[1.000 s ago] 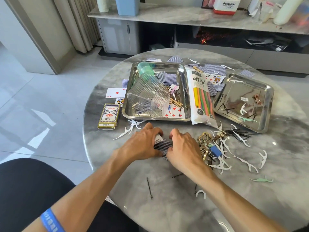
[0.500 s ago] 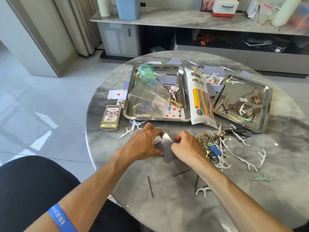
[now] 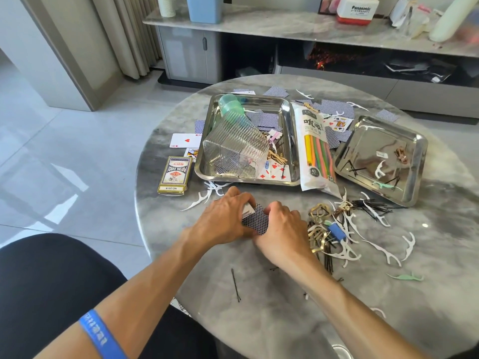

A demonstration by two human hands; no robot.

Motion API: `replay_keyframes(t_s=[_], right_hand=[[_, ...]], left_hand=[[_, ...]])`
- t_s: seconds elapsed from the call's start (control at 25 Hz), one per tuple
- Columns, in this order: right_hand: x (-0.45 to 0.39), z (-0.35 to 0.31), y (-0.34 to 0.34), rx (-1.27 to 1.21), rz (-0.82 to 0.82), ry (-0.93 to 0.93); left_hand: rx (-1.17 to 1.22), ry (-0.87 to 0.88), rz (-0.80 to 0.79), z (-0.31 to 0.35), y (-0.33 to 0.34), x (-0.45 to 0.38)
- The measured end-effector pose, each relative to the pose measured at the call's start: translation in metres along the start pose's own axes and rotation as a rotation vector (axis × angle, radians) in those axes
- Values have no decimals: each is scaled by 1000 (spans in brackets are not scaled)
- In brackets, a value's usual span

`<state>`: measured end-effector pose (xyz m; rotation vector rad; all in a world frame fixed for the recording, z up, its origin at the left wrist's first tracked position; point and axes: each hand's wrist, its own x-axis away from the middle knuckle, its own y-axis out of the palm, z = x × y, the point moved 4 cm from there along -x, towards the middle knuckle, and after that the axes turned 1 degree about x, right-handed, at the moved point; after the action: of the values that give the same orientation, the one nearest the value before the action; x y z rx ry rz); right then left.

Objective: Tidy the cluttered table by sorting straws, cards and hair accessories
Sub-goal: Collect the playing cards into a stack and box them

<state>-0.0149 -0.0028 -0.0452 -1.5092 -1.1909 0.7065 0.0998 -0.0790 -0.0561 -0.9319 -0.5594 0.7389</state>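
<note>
I have both hands on a stack of cards (image 3: 255, 221) at the near middle of the desk (image 3: 259, 301). My left hand (image 3: 223, 221) curls its fingers round the stack's left edge; my right hand (image 3: 282, 229) grips the right edge, though its fingertips are hidden. Hair clips (image 3: 319, 226) lie just right.

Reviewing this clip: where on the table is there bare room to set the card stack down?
Bare marble lies left of the left hand, below the card box, and near the edge around the lone hairpin. Crowded: right of the right hand, with clips and floss picks; both trays too.
</note>
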Motion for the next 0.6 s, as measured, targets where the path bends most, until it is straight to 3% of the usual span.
replay_keyframes(t_s=[0.16,0.28,0.44,0.6], right_hand=[[-8,-1,-1,-143,-18,100],[-16,2,3,-232,-133,148],[-24,3,1,-282,-247,122],[-27,10,-6,-512,-299,92]], left_hand=[[1,2,-28,3,-4,0],[-17,11,-70,6,-5,2],[3,48,-59,7,-6,4],[50,42,-3,5,-5,3]])
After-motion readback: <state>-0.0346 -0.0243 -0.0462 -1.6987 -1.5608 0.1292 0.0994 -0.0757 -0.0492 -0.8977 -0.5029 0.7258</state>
